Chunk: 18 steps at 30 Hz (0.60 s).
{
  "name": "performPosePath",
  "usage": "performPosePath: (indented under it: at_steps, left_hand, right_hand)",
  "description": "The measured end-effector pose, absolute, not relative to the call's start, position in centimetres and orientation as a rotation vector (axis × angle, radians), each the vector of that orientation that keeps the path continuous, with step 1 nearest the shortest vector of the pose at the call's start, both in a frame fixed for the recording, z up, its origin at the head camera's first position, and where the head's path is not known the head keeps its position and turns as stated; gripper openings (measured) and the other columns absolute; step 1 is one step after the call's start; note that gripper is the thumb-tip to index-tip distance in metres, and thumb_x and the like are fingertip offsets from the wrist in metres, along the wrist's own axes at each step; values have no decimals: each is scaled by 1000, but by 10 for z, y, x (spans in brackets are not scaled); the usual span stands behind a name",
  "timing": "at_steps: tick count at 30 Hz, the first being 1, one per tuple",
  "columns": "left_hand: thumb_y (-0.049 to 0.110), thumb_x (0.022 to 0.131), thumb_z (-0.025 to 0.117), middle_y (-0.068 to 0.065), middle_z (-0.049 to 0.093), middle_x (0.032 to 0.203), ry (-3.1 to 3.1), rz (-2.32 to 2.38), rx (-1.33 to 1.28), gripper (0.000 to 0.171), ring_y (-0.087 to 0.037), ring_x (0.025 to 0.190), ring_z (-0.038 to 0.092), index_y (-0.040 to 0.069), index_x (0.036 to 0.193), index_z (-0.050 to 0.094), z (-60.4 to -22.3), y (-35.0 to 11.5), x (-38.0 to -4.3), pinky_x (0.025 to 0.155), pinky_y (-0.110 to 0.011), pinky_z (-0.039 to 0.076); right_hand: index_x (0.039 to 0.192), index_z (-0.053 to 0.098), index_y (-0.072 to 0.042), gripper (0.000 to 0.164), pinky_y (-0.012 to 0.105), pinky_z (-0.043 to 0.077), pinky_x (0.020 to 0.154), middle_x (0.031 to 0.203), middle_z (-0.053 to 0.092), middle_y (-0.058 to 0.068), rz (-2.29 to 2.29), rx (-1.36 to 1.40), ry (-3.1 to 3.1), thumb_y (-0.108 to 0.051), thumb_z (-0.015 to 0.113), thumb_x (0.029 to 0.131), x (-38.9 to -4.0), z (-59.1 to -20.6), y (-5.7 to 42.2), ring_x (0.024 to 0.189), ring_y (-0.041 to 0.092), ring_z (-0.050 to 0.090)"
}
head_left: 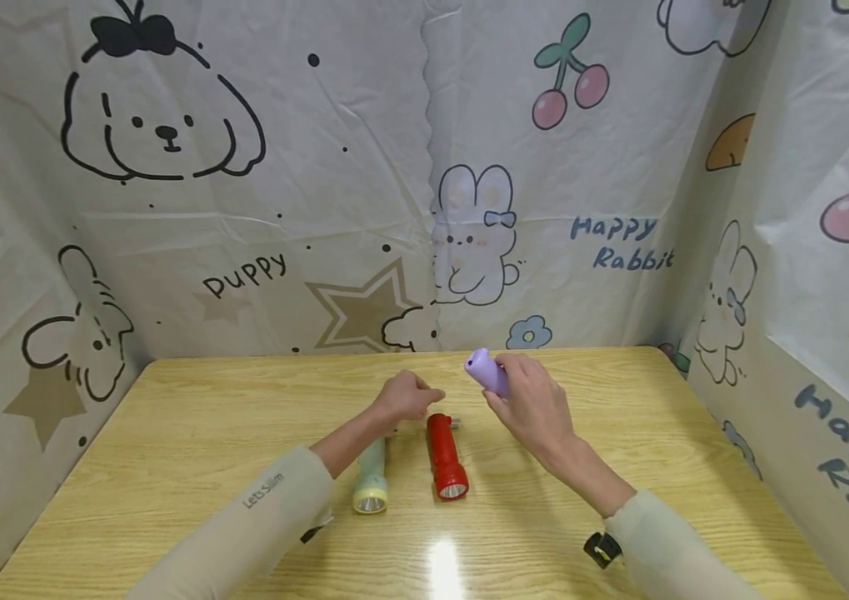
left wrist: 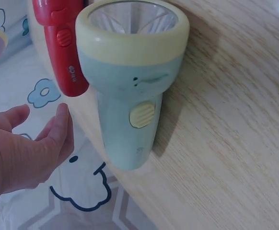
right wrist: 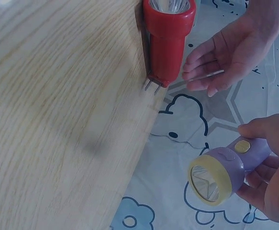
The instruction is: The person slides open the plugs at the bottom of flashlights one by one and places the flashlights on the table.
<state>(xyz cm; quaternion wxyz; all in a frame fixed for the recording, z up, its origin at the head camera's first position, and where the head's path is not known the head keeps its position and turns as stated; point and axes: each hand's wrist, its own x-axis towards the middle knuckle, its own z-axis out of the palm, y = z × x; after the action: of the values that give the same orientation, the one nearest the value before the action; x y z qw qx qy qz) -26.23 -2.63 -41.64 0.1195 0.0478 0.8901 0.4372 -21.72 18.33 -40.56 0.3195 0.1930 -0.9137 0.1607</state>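
A purple flashlight [right wrist: 228, 167] with a yellow rim and yellow switch is gripped by my right hand [head_left: 539, 408], above the table's right half. My left hand [head_left: 403, 397] hovers just beyond the red flashlight [head_left: 445, 457], touching nothing; its thumb and fingers stand apart in the left wrist view. The red flashlight lies on the table, lens toward me, with two metal prongs sticking out at its far end in the right wrist view. Beside it on the left lies a pale green flashlight [left wrist: 128, 96] with a yellow rim, partly hidden by my left forearm in the head view.
The wooden table [head_left: 229, 400] reaches back to a printed cloth wall [head_left: 364, 192], and similar cloth [head_left: 799, 275] hangs at the sides. A small black object [head_left: 602, 550] shows beside the right sleeve.
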Motion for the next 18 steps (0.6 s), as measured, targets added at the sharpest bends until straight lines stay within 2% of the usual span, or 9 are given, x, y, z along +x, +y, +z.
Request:
performPosePath:
  at_steps: [4, 12, 18]
  left_hand:
    - [21, 95, 69, -20, 71, 99, 2556, 1373, 114, 29, -25, 82, 71, -5, 106, 73, -415, -27, -264, 69, -27, 56]
    - [18, 96, 67, -24, 69, 106, 2456, 1516, 105, 30, -35, 100, 69, -9, 108, 71, -407, -28, -266, 81, -35, 59]
    - [15, 96, 66, -18, 69, 93, 2395, 1616, 120, 28, -35, 95, 69, -12, 102, 70, -404, -25, -264, 78, -33, 60]
  right_hand:
    - [114, 64, 1, 51, 46, 61, 72, 106, 68, 16, 402, 502, -2404, -15, 91, 73, -216, -406, 184, 91, 30, 66]
    - [110, 64, 1, 47, 46, 61, 72, 105, 68, 16, 388, 508, -2398, -12, 90, 73, -215, -404, 185, 90, 30, 67]
    - [109, 64, 1, 47, 46, 60, 73, 104, 68, 16, 392, 531, -2388, -10, 91, 72, -216, -405, 185, 90, 31, 67]
